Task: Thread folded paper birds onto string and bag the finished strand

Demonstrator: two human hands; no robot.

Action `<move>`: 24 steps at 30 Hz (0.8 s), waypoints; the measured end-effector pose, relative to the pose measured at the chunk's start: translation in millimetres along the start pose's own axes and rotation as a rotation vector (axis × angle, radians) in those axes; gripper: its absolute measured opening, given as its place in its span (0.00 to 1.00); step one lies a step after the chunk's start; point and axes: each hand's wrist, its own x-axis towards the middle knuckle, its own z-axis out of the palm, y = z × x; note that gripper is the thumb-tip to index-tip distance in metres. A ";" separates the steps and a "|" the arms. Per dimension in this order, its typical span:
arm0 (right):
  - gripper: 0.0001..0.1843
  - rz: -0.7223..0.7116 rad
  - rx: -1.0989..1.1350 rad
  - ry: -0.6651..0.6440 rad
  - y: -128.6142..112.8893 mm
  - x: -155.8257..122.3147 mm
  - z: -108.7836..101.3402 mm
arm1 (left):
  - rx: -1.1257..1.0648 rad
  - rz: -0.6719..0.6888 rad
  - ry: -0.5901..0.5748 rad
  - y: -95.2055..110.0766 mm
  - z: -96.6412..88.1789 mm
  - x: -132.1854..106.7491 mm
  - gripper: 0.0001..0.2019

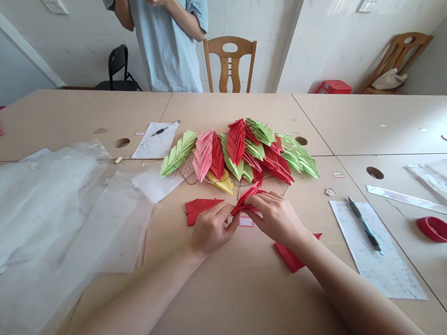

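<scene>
Between my two hands is a folded red paper piece (247, 199), raised a little off the table and tilted. My left hand (214, 227) pinches its lower left end. My right hand (273, 213) grips its right side, fingers curled over the folds. One flat red paper piece (200, 209) lies just left of my left hand. Another red paper piece (290, 256) lies partly hidden beneath my right forearm. Behind my hands sits a heap of pleated paper pieces (236, 142) in red, green, pink and yellow, with thin strings among them.
Translucent plastic sheets (35, 211) cover the table's left. A sheet with a pen (365, 225) lies right, near a red tape roll (437, 229). Farther back is a note sheet (149, 146) with a pen. Across the table stands a person (165, 33) holding something, beside a wooden chair (231, 62).
</scene>
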 end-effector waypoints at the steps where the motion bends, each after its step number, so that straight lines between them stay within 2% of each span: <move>1: 0.05 -0.003 0.004 0.006 0.0 -0.1 0.6 | -0.009 -0.008 -0.004 0.2 0.7 -0.3 0.09; 11: 0.05 -0.019 -0.002 0.017 -8.1 -1.7 4.4 | -0.077 -0.034 -0.016 -0.1 4.3 -3.6 0.10; 18: 0.05 -0.006 -0.035 0.069 -14.2 -2.7 5.6 | -0.065 0.006 0.012 2.6 0.6 -1.8 0.09; 24: 0.11 -0.071 -0.086 0.006 -16.4 -1.0 -0.4 | -0.062 0.071 0.001 0.2 0.9 -3.0 0.12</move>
